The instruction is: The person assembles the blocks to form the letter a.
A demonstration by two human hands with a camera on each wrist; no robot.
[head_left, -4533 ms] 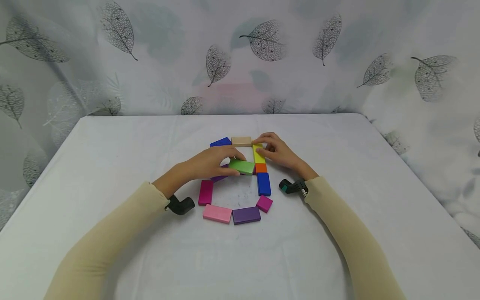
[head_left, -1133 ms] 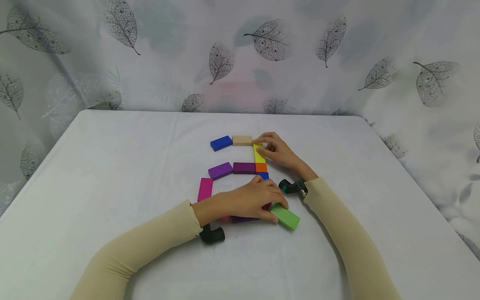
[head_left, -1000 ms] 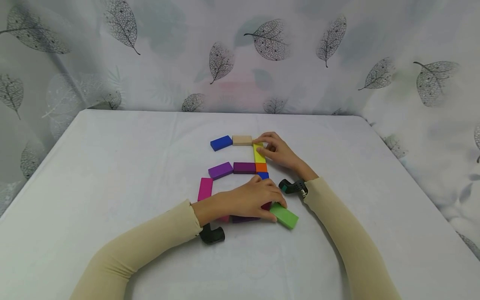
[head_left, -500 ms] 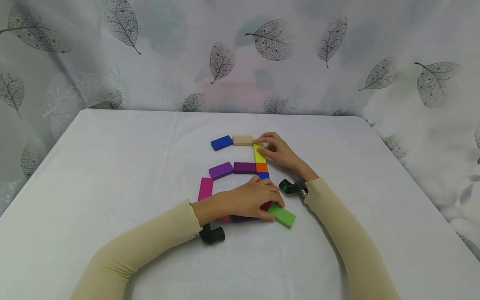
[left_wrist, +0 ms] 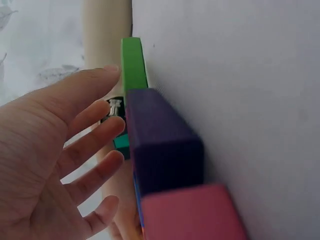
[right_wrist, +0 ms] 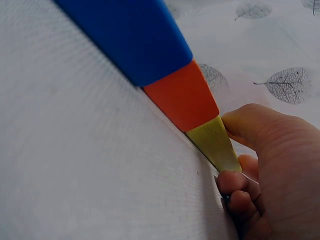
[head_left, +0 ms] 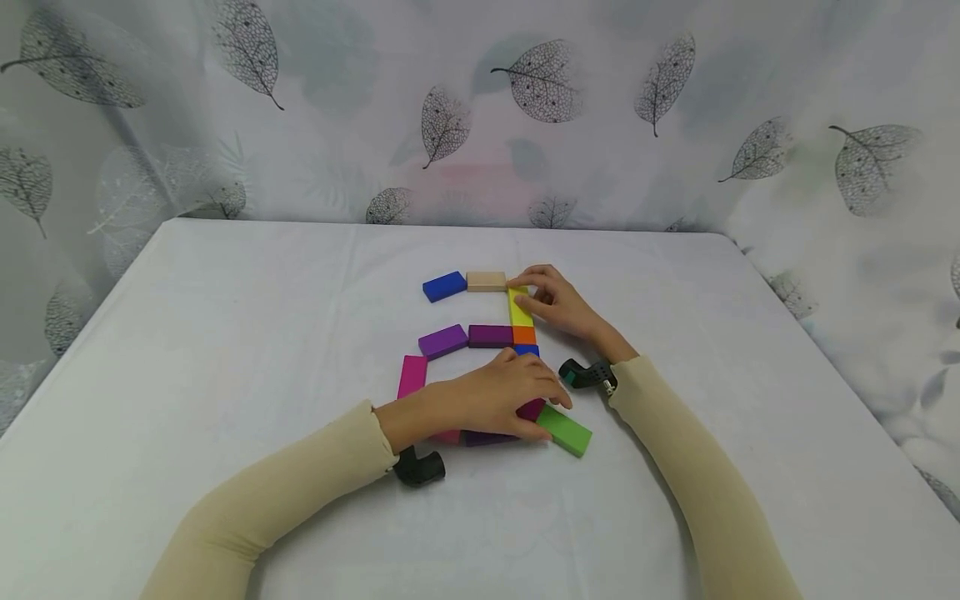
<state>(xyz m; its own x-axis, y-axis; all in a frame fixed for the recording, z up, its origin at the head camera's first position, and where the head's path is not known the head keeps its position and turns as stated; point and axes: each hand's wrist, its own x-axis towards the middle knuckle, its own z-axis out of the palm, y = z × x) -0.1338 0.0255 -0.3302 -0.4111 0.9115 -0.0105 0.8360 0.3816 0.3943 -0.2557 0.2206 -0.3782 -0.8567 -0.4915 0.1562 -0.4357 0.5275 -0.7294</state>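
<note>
My left hand hovers over the lower right of a figure of flat coloured blocks, its fingers loosely bent and apart from the blocks. Just past its fingertips lies the light green block, slanting out from the magenta square block. In the left wrist view, the thumb is close beside the green block, and the dark purple block lies in front. At the upper right, my right hand holds the yellow block between thumb and curled fingers, as the right wrist view shows.
An orange block and a partly covered blue block continue below the yellow one. The tan block, another blue block, purple blocks and a magenta block form the rest. A white cloth covers the table.
My left hand carried the green block from mid-figure to the lower right, slid it slightly left against the magenta square, and has now lifted its fingers off. My right hand stayed put.
</note>
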